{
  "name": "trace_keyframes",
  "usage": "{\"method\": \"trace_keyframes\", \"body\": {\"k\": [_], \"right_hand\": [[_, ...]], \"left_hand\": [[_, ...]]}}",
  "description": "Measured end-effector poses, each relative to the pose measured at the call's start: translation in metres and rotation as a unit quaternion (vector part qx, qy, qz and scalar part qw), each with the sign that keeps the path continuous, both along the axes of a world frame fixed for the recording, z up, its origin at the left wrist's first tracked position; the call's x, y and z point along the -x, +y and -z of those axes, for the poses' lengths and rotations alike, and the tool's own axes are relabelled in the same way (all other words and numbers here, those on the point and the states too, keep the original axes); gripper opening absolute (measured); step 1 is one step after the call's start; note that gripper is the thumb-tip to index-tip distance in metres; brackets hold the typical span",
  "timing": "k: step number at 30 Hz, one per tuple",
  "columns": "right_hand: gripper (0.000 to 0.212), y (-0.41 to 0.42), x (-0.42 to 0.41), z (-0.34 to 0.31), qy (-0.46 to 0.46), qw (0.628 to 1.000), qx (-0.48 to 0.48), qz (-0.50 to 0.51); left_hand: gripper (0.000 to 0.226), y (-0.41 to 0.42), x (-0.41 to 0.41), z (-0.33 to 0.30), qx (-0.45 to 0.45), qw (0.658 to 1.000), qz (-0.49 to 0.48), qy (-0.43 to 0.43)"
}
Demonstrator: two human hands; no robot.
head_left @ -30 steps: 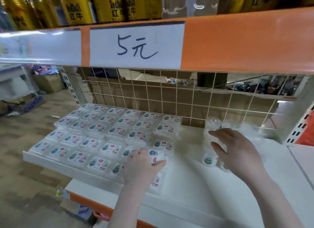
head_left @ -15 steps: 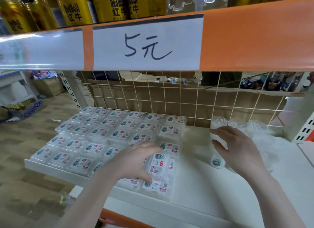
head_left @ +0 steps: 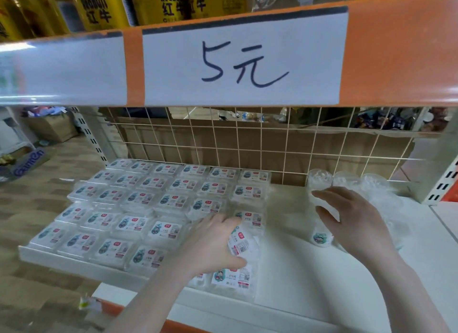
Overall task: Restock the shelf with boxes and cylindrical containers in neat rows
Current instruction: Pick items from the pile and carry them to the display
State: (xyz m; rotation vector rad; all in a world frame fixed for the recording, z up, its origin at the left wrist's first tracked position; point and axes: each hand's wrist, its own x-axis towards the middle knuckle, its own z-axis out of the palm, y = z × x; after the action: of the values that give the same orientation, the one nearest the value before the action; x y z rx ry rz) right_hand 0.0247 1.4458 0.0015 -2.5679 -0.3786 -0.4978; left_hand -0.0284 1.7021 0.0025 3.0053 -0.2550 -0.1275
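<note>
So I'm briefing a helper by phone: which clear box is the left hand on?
Below the white handwritten price sign, flat clear plastic boxes fill the white shelf in rows. The left hand presses the box at the right end of the second row from the front, lying askew, unlike its squared neighbours.

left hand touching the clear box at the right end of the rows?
Touching. In the head view the left hand lies flat on that clear box, thumb across its lower edge, fingers covering its left side; no gap shows.
</note>
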Motion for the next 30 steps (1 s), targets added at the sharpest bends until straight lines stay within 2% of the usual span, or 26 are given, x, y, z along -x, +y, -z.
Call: {"method": "trace_keyframes", "body": {"k": [4, 7, 10, 15, 17, 22, 26, 30], "right_hand": [[0.026, -0.001, -0.002, 0.001, -0.004, 1.000, -0.002, -0.001], [0.026, -0.001, -0.004, 0.000, 0.001, 1.000, 0.002, -0.005], [0.028, 0.001, -0.007, -0.001, 0.009, 1.000, 0.007, -0.012], [0.028, 0.003, -0.010, 0.002, 0.017, 1.000, 0.016, -0.015], [0.027, 0.002, -0.012, 0.005, 0.006, 1.000, 0.020, -0.014], [0.026, -0.001, -0.015, 0.011, -0.012, 1.000, 0.019, -0.015], [0.025, -0.004, -0.015, 0.013, -0.018, 1.000, 0.013, -0.019], [0.025, -0.007, -0.015, 0.015, -0.028, 0.999, 0.014, -0.018]], "left_hand": [[0.073, -0.016, 0.004, 0.006, -0.011, 0.994, -0.088, -0.059], [0.069, -0.031, 0.003, 0.006, -0.035, 0.984, -0.160, -0.070], [0.072, -0.044, -0.004, 0.005, -0.045, 0.966, -0.208, -0.147], [0.071, -0.060, -0.015, 0.014, -0.017, 0.960, -0.249, -0.123], [0.068, -0.062, -0.023, 0.026, 0.019, 0.960, -0.254, -0.113], [0.071, -0.065, -0.028, 0.032, 0.017, 0.956, -0.263, -0.129], [0.076, -0.062, -0.024, 0.026, -0.041, 0.957, -0.261, -0.122], [0.079, -0.059, -0.015, 0.019, -0.061, 0.958, -0.235, -0.155]]}}
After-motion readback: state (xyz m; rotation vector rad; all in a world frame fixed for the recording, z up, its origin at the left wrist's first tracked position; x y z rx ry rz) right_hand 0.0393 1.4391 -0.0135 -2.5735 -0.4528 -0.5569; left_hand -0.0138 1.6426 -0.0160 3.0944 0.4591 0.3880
